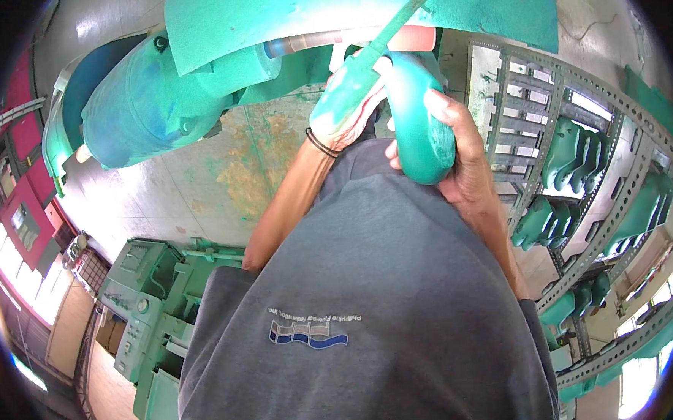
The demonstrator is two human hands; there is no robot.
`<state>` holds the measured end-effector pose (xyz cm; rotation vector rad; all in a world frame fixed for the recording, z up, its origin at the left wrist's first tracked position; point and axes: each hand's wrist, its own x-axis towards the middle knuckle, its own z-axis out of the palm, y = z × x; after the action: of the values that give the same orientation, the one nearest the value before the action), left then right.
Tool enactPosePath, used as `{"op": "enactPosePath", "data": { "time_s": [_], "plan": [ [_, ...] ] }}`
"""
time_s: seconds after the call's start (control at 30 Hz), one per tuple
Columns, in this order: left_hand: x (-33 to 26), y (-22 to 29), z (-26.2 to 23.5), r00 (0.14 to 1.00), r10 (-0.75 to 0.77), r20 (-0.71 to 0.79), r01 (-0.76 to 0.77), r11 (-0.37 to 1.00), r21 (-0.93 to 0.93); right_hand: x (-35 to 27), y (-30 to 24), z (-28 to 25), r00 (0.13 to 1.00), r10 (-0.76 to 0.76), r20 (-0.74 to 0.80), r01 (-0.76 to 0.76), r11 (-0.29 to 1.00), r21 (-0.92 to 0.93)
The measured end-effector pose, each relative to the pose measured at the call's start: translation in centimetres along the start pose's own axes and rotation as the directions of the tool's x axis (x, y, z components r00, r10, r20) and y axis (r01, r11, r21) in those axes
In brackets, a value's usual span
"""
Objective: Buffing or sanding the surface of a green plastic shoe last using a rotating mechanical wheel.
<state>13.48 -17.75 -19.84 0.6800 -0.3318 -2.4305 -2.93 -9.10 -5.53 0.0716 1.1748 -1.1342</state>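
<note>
A smooth, curved green piece with a rounded lower end (421,126) is in front of my chest. My right hand (462,146) grips it from the right, the thumb on its upper face and the fingertips showing past its left edge. Beside its upper end is my left hand (349,95), coated in green dust, with a dark band at the wrist. Its fingers look closed, but what they hold is hidden. A slender green rod (410,10) runs from this hand up to the right. Just beyond both hands is a reddish roller (407,38) under a green hood (485,4).
A dusty green cylindrical housing (148,106) stands at the far left. On the right, a perforated metal rack (551,92) carries several curved green parts (573,156). A green machine with knobs (139,296) is at lower left. Green dust stains the floor (261,149).
</note>
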Motion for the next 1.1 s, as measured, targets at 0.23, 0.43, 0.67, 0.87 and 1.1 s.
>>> {"op": "enactPosePath", "data": {
  "time_s": [0.23,0.43,0.67,0.87,1.1],
  "plan": [
    [1.4,0.3,-1.1,0.997,-0.040,0.063,0.044,0.997,-0.060,1.1,0.7,1.1,0.999,-0.012,0.031,0.005,0.980,0.201],
    [0.4,0.1,-0.6,0.995,-0.029,0.091,0.036,0.996,-0.078,0.4,0.7,1.2,1.000,-0.007,0.019,0.004,0.987,0.161],
    [-0.4,0.2,2.1,1.000,-0.005,-0.031,0.006,0.999,0.032,-0.8,-0.7,1.0,0.998,0.049,-0.048,-0.046,0.997,0.061],
    [0.0,0.0,1.6,0.997,-0.011,-0.076,0.015,0.999,0.047,-0.3,-1.2,0.1,0.998,0.044,-0.033,-0.047,0.996,-0.074],
    [-0.3,0.1,2.3,0.994,0.011,-0.110,0.009,0.984,0.178,-0.6,-0.4,-0.1,1.000,0.019,-0.009,-0.019,0.999,-0.031]
  ]
}}
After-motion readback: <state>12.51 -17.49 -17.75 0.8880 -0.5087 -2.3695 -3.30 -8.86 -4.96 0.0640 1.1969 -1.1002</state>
